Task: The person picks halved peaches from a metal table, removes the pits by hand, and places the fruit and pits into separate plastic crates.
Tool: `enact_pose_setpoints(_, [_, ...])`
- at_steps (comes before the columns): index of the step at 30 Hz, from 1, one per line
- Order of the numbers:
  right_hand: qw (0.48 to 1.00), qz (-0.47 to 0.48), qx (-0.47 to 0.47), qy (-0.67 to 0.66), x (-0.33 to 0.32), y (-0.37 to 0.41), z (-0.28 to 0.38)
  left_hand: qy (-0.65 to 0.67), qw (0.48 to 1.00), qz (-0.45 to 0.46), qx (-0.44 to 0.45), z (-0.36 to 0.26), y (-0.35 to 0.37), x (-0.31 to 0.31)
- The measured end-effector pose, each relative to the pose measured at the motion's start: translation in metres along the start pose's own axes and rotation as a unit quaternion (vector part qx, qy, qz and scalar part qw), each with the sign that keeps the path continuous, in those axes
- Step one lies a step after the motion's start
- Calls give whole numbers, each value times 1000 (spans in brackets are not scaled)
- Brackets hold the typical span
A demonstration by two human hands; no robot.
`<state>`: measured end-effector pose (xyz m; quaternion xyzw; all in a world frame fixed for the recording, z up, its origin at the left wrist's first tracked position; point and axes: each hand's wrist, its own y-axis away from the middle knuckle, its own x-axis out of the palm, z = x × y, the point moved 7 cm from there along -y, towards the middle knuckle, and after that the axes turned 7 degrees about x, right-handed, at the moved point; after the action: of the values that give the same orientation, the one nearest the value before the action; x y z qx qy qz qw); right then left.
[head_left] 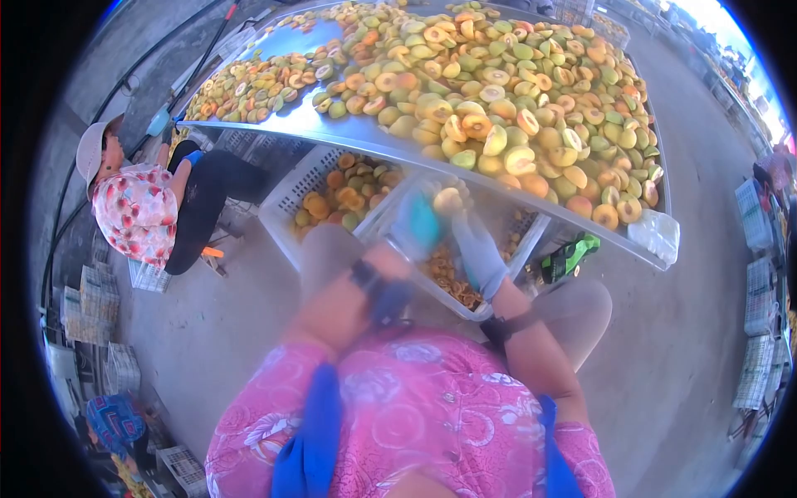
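Note:
My left hand (417,221), in a white and teal glove, is smeared by motion above the rims of two crates, and its fingers cannot be made out. Close beside it, my right hand (480,249) wears a pale glove and has a peach half (448,201) at its fingertips, blurred too. Below my hands, a white crate (475,314) contains small orange-brown pieces (452,280), perhaps pits. To its left another white crate (278,217) holds peach halves (344,192). Just beyond, many cut peaches (515,100) are heaped on a metal table (349,124).
A co-worker in a floral shirt (137,212) sits at the table's left. Another person with a patterned head covering (116,422) is at lower left. Stacked crates (760,290) line the right side. A clear plastic bag (656,234) lies on the table corner, a green-black bag (571,256) below.

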<state>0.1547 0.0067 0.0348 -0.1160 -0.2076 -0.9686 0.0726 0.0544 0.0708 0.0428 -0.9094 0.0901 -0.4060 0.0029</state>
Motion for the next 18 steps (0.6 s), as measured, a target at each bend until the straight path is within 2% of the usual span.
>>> enact_pose_setpoints(2, [992, -38, -76, 92, -1, 3, 10, 1, 1000, -4, -16, -1, 3, 4])
enact_pose_setpoints(4, [988, -42, -78, 126, -5, -4, 2, 2, 999, -9, -32, 9, 2, -2])
enact_pose_setpoints(5, [983, -45, -79, 160, -6, -7, -1, -36, 999, 11, 14, 13, -3, -10])
enact_pose_setpoints(6, [983, -45, -79, 160, -6, -6, 2, -73, 995, 31, 60, 7, -4, -2])
enact_pose_setpoints(7, [988, -32, -44, 147, -4, -3, 3, -73, 995, 31, 59, 7, -1, 3])
enact_pose_setpoints(8, [991, -18, -9, 134, -3, -2, 0, -119, 991, -3, 64, 7, 3, 3])
enact_pose_setpoints(10, [993, -7, -25, 112, -5, -8, -9, -164, 983, -37, 68, -1, 4, 9])
enact_pose_setpoints(12, [995, 4, -42, 89, -3, -6, -8, -56, 990, -126, -35, 7, -1, -1])
enact_pose_setpoints(14, [998, 37, 26, 45, 7, 9, -2, -64, 991, -102, -61, 0, 0, 6])
enact_pose_setpoints(16, [998, 36, 33, 40, 10, 19, 7, -71, 990, -81, -86, 0, 2, 11])
enact_pose_setpoints(18, [998, 34, 41, 36, 11, 23, 9, -196, 977, -77, -36, -5, 4, 12])
